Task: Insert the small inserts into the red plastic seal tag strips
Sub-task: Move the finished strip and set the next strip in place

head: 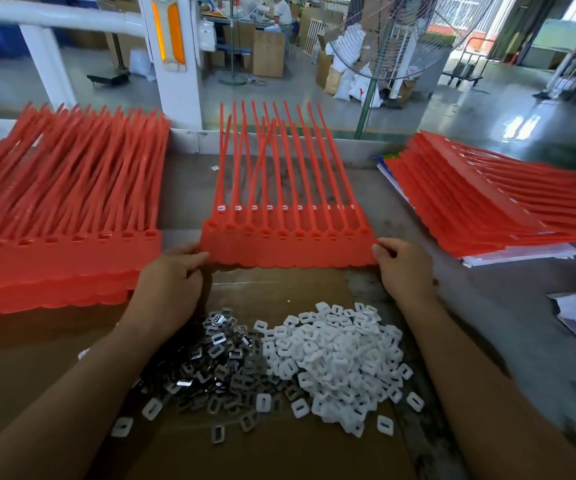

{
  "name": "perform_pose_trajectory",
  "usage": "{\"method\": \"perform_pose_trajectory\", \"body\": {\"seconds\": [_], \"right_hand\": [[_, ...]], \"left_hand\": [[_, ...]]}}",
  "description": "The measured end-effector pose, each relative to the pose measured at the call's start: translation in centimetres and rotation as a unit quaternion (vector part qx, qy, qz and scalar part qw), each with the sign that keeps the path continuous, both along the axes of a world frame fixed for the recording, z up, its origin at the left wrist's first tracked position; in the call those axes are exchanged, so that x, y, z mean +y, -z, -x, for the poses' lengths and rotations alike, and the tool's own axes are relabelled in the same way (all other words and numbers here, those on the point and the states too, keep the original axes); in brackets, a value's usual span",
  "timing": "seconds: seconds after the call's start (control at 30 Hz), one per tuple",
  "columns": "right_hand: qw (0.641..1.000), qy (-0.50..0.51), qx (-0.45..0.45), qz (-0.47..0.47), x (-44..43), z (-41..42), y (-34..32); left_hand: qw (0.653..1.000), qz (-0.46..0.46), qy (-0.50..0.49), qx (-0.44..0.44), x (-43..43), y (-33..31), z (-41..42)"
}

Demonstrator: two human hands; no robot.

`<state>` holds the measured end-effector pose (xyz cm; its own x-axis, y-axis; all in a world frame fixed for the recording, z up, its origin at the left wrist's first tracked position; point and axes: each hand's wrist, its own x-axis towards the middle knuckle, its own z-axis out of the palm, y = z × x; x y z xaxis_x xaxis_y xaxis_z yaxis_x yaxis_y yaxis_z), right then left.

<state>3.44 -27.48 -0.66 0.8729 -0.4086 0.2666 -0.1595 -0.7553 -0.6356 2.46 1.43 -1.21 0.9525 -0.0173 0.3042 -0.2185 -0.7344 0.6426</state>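
The left grip (175, 275) and the right grip (406, 268) each pinch a near corner of the red tag strip (288, 249), which sits mid-table (189, 188) between them, probably to square it up for filling. Its band of sockets runs left to right, and the long tails point away from the person. Metal inserts (217, 368) and white inserts (342, 351) lie heaped just in front, apparently for easy reach. More strips (61, 202) are stacked to the left.

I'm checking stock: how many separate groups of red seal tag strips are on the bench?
3: a left stack, a middle sheet pinched by the left hand and right hand, a right stack. Stacks may hide more sheets.
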Motion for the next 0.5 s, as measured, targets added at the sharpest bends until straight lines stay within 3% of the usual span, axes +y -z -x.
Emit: {"method": "perform_pose_trajectory", "body": {"seconds": [0.2, 0.5], "right_hand": [[0.995, -0.009, 0.048, 0.084, -0.16, 0.17, 0.51], [0.993, -0.025, 0.046, 0.102, -0.49, 0.46, 0.81]], "left_hand": [[0.998, -0.050, 0.016, 0.017, -0.07, -0.12, 0.19], [0.990, -0.108, 0.083, 0.024, -0.49, -0.28, 0.86]]}}
